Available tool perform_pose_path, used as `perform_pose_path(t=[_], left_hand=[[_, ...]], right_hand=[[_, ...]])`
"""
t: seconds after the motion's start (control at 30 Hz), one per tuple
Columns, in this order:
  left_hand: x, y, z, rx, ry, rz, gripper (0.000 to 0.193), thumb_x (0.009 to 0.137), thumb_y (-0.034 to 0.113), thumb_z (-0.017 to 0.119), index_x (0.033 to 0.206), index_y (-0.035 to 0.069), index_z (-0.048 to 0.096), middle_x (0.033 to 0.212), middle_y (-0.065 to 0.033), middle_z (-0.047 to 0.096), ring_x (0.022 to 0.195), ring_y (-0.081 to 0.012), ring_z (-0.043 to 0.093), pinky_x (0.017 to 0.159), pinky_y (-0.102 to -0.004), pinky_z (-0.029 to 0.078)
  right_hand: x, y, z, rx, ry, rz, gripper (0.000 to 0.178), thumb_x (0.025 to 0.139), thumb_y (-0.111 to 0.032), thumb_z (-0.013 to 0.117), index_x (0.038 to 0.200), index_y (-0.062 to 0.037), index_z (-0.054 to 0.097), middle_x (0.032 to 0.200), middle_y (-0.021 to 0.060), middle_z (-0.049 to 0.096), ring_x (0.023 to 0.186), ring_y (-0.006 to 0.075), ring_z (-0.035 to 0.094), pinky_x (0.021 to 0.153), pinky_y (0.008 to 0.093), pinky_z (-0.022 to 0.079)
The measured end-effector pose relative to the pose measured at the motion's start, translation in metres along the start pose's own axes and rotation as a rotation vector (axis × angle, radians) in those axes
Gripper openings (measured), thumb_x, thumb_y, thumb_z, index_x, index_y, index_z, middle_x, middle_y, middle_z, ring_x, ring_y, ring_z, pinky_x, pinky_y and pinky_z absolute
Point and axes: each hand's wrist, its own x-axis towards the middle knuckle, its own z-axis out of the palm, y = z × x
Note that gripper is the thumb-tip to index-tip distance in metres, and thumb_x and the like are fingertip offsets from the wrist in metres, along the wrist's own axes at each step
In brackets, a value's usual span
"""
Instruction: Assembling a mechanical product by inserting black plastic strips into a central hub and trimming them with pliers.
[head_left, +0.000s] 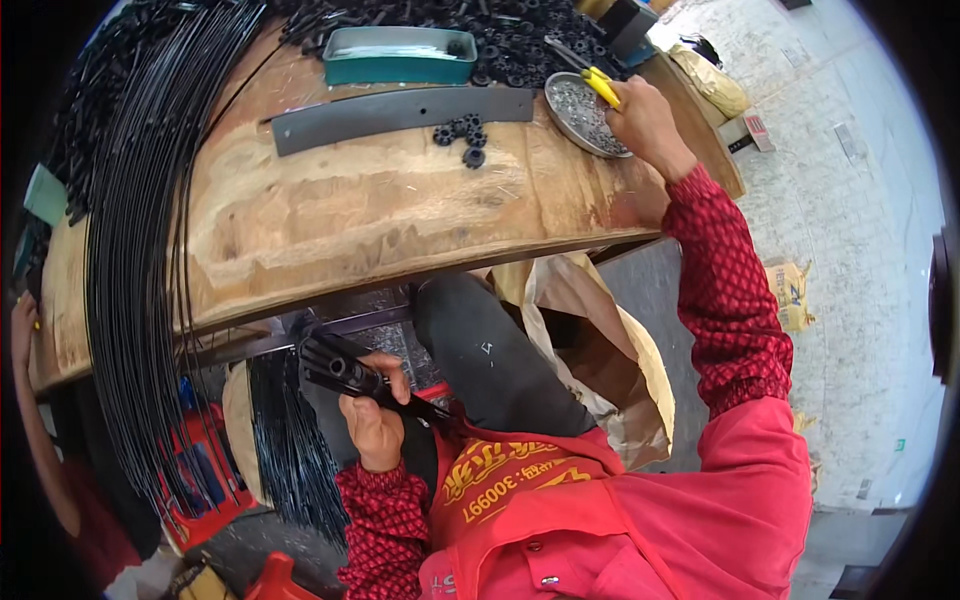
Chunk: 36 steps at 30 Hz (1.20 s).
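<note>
Bare wood lies open across the middle of the workbench [380,215]; a grey metal strip [400,112], black washers [462,138], a teal tray [400,55] and a round dish [580,115] crowd the far edge, black rods [140,250] block the left.

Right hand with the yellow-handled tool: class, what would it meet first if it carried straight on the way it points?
Most likely the round metal dish of small parts, just beyond the right hand; depth is uncertain.

Bright daylight, strong fisheye edge distortion

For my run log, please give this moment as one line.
left hand: holds black metal part below wooden table | right hand: holds yellow-handled pliers over round metal dish
</note>
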Motion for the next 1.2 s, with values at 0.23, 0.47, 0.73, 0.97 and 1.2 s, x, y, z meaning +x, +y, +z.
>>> perform_pose_path(t=[0.23, 0.47, 0.73, 0.97, 1.2], left_hand=[[-0.002, -0.007, 0.020, 0.250, -0.114, -0.040, 0.075, 0.087, 0.062, 0.053, 0.110, -0.009, 0.055, 0.075, -0.0058, 0.053, 0.066, -0.0122, 0.048, 0.061, -0.0256, 0.037], [0.003, 0.008, 0.027, 0.555, -0.098, -0.068, 0.036, 0.079, 0.017, 0.056, 0.108, -0.004, 0.060, 0.075, -0.0041, 0.058, 0.068, -0.0110, 0.054, 0.063, -0.0255, 0.044], [-0.004, 0.003, 0.028, 0.412, -0.128, 0.093, 0.042, 0.093, 0.035, 0.054, 0.113, -0.003, 0.056, 0.077, -0.0022, 0.054, 0.069, -0.0105, 0.049, 0.063, -0.0244, 0.040], [-0.008, 0.013, 0.038, 0.336, -0.083, 0.037, 0.047, 0.094, 0.040, 0.051, 0.114, -0.003, 0.056, 0.077, -0.0008, 0.052, 0.067, -0.0073, 0.046, 0.058, -0.0209, 0.037], [-0.014, 0.021, 0.036, 0.280, -0.048, 0.086, 0.052, 0.094, 0.044, 0.051, 0.115, -0.003, 0.055, 0.077, -0.0004, 0.051, 0.067, -0.0061, 0.045, 0.058, -0.0210, 0.037]], right_hand=[[0.021, 0.006, 0.021, -0.012, -0.002, 0.030, 0.021, 0.076, -0.010, 0.059, 0.092, -0.0002, 0.067, 0.087, 0.0265, 0.062, 0.082, 0.0407, 0.063, 0.073, 0.0457, 0.052], [0.021, -0.002, 0.034, 0.126, 0.073, 0.014, 0.019, 0.077, -0.010, 0.055, 0.091, 0.0010, 0.063, 0.089, 0.0230, 0.059, 0.085, 0.0406, 0.059, 0.072, 0.0465, 0.048], [0.032, 0.079, 0.105, 0.398, 0.164, -0.114, 0.017, 0.082, 0.000, 0.056, 0.099, 0.0035, 0.055, 0.089, 0.0164, 0.051, 0.083, 0.0343, 0.055, 0.074, 0.0379, 0.044], [0.022, 0.053, 0.077, 0.548, 0.209, -0.070, 0.020, 0.082, 0.004, 0.056, 0.102, 0.0056, 0.055, 0.089, 0.0146, 0.051, 0.084, 0.0299, 0.055, 0.076, 0.0346, 0.043], [0.004, 0.056, 0.056, 0.633, 0.148, -0.001, 0.018, 0.085, -0.007, 0.058, 0.099, 0.0044, 0.056, 0.081, 0.0112, 0.052, 0.074, 0.0228, 0.051, 0.071, 0.0325, 0.042]])
